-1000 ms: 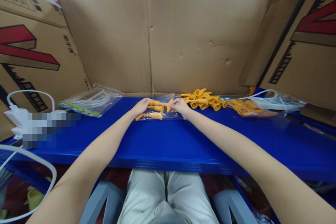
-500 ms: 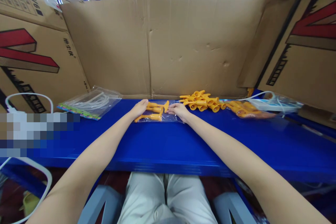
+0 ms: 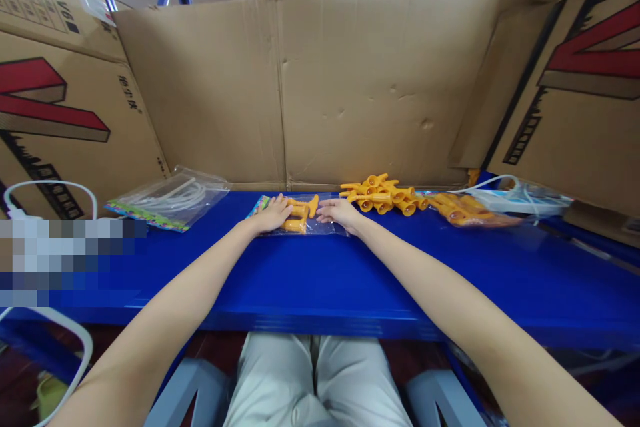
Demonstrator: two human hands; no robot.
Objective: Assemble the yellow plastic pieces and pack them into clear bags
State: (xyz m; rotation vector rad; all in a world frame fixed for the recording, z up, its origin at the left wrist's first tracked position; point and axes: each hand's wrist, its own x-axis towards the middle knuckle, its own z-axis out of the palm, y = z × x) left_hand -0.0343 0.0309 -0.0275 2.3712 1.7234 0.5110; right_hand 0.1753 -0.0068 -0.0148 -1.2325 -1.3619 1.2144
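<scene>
A clear plastic bag (image 3: 327,227) lies flat on the blue tabletop in front of me, with a colourful printed strip at its left end. Inside are several orange plastic pieces (image 3: 296,225), ribbed at one end; what they are I cannot make out. My left hand (image 3: 273,215) rests spread over the left part of the bag and hides some of the pieces. At the bag's right end, my right hand (image 3: 343,213) has its fingers stretched out and apart, pointing left beside the pieces, with nothing gripped.
A pile of loose orange horn-shaped pieces (image 3: 385,195) lies right of my right hand. Beyond it are a bag of orange pieces (image 3: 457,207) and a white power strip (image 3: 523,201). At left lies a bag of white tubing (image 3: 173,201). Cardboard (image 3: 360,87) walls the back.
My left hand has moved from the bag's edge onto it, flattening over the pieces and uncovering the printed strip. My right fingers have loosened from a pinch and spread out.
</scene>
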